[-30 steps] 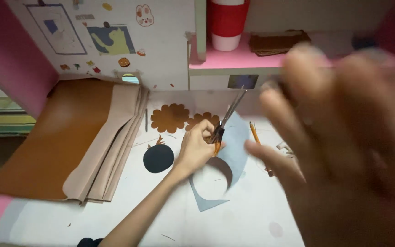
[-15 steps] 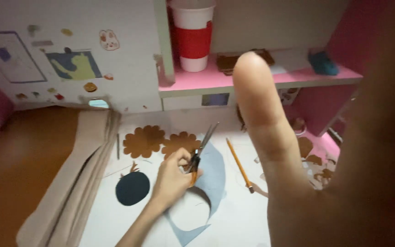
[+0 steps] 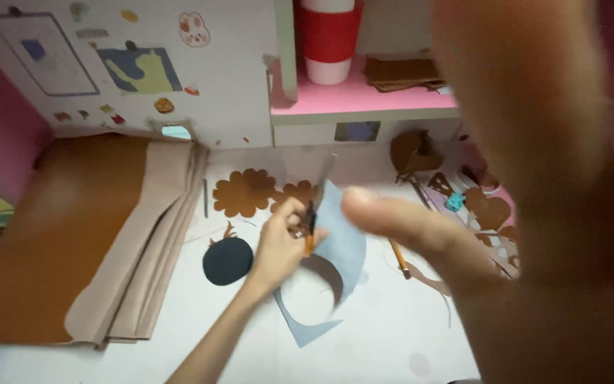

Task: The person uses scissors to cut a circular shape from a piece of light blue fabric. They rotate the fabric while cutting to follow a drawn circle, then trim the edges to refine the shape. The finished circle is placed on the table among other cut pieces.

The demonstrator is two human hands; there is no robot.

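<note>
**Inspector:** Blue paper first. Where is it, and how is it held?

**Me:** The blue paper sheet [image 3: 339,245] lies on the white desk [image 3: 392,341], near the middle, its upper edge lifted. A curved piece is already cut out of its lower part. My left hand [image 3: 282,245] is closed around the scissors [image 3: 310,226], fingers through the handles, blades at the sheet's edge, I judge so that the cut follows the curve.

**Inspector:** Right hand?

**Me:** My right hand [image 3: 534,185] is raised close to the camera, blurred, thumb pointing left. It appears to hold nothing; whether the fingers are spread or together I cannot tell.

**Inspector:** Surroundings?

**Me:** A black paper disc [image 3: 227,261] lies just left of my left hand. Brown flower cut-outs [image 3: 244,192] sit beyond it, a pencil [image 3: 399,257] to the right, brown scraps [image 3: 488,210] further right. A stack of brown and tan sheets [image 3: 101,235] covers the desk's left side. Behind, a white panel with stickers [image 3: 136,71], and a pink shelf [image 3: 364,99] bearing a red-and-white cup [image 3: 330,39].
</note>
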